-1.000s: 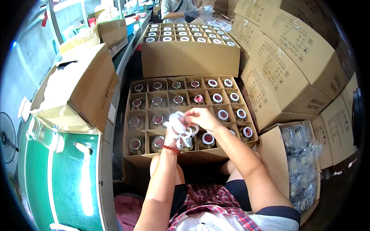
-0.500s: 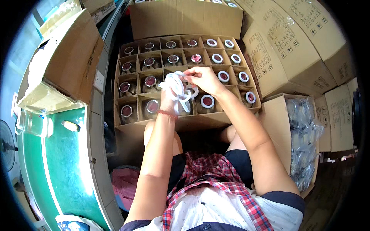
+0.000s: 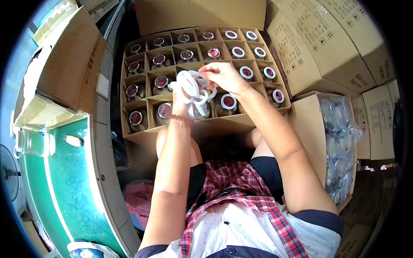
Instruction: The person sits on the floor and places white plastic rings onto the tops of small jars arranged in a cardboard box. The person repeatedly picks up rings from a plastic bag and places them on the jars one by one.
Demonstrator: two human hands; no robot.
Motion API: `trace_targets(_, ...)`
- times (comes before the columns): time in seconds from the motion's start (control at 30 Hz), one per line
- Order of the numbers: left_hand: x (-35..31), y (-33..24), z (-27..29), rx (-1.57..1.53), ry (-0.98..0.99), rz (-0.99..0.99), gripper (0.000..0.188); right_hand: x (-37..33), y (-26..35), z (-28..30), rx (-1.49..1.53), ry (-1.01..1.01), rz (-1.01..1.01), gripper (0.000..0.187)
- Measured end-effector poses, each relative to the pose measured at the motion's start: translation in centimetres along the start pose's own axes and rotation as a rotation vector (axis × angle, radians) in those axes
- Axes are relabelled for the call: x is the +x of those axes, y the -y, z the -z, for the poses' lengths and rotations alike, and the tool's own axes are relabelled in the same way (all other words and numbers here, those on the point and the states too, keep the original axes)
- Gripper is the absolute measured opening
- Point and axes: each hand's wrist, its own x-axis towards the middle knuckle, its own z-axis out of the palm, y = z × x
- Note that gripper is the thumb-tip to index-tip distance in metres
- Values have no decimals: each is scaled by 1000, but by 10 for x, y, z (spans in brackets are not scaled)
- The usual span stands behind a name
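Gripping a bunch of thin white plastic rings, both hands, left and right, hover above a gridded cardboard box of round-mouthed glass jars.

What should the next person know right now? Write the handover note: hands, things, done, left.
Left hand: holds a bunch of white rings over the divided carton.
Right hand: pinches one ring from that bunch.
Glass jars stand in the carton's cells. Jars on the right side already carry white rings; those on the left show bare dark mouths.
Left to do, by the look of it: the bare jars.
A bag-lined box stands to the right.
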Motion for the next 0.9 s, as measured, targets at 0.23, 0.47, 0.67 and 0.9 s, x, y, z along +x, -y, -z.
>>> trace_targets(0.23, -7, 5, 6, 149, -20, -87, 19, -8, 6, -10, -1217, -75, 496, 16)
trace_targets(0.47, 2, 17, 17, 137, -38, -50, 22, 0, -5, -6, -1002, -80, 380, 20)
trace_targets(0.67, 3, 12, 15, 141, 126, -62, 19, 17, -23, 19, -332, 18, 73, 24)
trace_targets(0.9, 12, 14, 32, -253, 146, -47, 17, 38, -57, 74, -516, -482, 243, 19)
